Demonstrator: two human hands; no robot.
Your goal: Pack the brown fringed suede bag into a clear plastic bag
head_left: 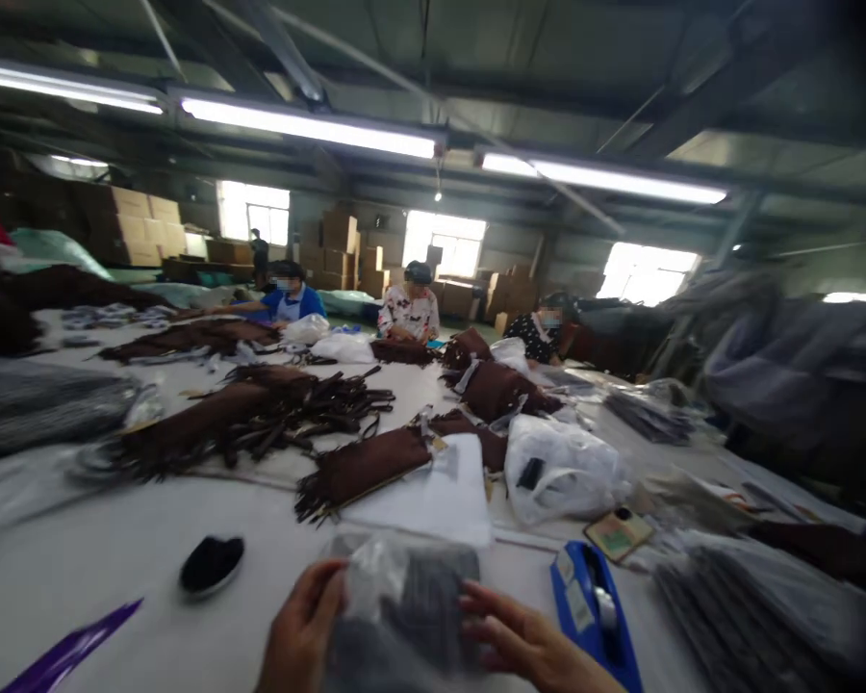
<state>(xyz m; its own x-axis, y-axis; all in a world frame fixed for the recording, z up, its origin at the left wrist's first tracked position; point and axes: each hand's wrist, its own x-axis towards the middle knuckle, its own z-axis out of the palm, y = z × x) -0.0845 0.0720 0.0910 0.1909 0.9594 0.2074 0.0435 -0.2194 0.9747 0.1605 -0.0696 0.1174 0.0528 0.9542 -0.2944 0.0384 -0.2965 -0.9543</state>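
Observation:
A clear plastic bag (404,606) with a folded dark grey item inside is between my hands at the bottom middle of the head view. My left hand (304,621) grips its left side, thumb in front and the other fingers partly hidden. Against the right side lie the stretched, slightly spread fingers of my right hand (516,630). Just right of that hand stands a blue tape dispenser (593,611). A black oval object (212,565) rests on the white table (151,520) left of my hands. Motion blur softens the picture.
Brown fabric bundles with straps (365,469) lie ahead, beside a white plastic bag (563,467). A phone (619,532) and bagged grey pieces (751,606) are at right, a purple packet (72,650) at lower left. Several people (409,313) sit across the table; cardboard boxes (144,226) stand behind.

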